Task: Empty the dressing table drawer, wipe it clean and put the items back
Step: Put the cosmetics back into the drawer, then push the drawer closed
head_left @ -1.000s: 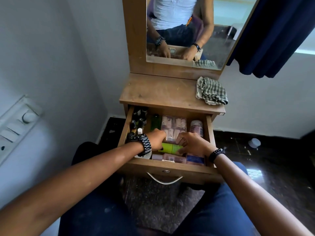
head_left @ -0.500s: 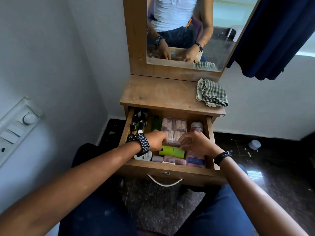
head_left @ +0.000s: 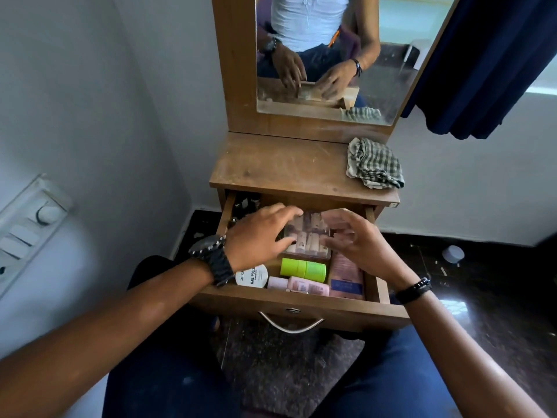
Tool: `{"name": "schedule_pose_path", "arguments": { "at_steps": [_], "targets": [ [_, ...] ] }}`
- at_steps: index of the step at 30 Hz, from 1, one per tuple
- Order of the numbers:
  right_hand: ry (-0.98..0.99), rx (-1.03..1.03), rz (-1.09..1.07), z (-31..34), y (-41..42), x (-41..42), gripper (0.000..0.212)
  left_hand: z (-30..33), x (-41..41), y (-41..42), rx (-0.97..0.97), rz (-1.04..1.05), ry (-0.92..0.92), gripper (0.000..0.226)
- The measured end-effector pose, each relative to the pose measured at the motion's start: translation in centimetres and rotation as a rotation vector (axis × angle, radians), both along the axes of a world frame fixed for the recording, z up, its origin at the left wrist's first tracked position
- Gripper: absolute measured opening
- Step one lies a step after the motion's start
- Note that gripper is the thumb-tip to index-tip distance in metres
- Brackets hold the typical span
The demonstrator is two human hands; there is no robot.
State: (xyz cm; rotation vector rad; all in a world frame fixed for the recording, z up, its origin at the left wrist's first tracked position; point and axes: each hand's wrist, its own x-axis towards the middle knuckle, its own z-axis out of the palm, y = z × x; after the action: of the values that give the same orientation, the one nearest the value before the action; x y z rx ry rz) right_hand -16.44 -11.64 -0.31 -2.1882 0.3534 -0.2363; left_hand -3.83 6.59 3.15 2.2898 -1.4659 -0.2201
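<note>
Drawer (head_left: 301, 312) open and full: clear case could slip

I see my left hand (head_left: 259, 236) and right hand (head_left: 358, 245), fingers clamped on a clear case (head_left: 307, 236) of small bottles above the drawer; a tilt might spill them

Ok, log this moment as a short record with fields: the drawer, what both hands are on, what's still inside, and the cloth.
drawer: drawer pulled open, still holding items
left hand: left hand grips the left side of the clear case
right hand: right hand grips the case's right side
case: clear, holding small pinkish pieces, held above the drawer's rear half
front items: green tube, white nail polish jar, pink tube, pink and blue packet
cloth: checked cloth crumpled on the tabletop, right side
</note>
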Motion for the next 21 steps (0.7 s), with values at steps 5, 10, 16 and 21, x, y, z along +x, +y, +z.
{"name": "schedule_pose_path", "arguments": {
  "at_steps": [5,10,16,21],
  "targets": [
    [-0.035,-0.120,0.087,-1.1,2.7,-2.4,0.065,-4.8,-2.9,3.3,-0.146,0.083,-0.149,0.053],
    [-0.009,-0.300,0.205,-3.8,4.5,-3.9,0.090,-7.2,-3.9,4.6,-0.057,0.048,-0.314,0.059],
    [-0.036,-0.504,0.182,-3.8,4.9,-3.8,0.098,-7.3,-3.6,4.3,-0.098,0.074,-0.378,0.065],
    [-0.014,-0.611,0.176,-3.9,4.9,-3.5,0.101,-7.9,-3.1,4.3,-0.202,0.047,-0.456,0.070]
  ]
}}
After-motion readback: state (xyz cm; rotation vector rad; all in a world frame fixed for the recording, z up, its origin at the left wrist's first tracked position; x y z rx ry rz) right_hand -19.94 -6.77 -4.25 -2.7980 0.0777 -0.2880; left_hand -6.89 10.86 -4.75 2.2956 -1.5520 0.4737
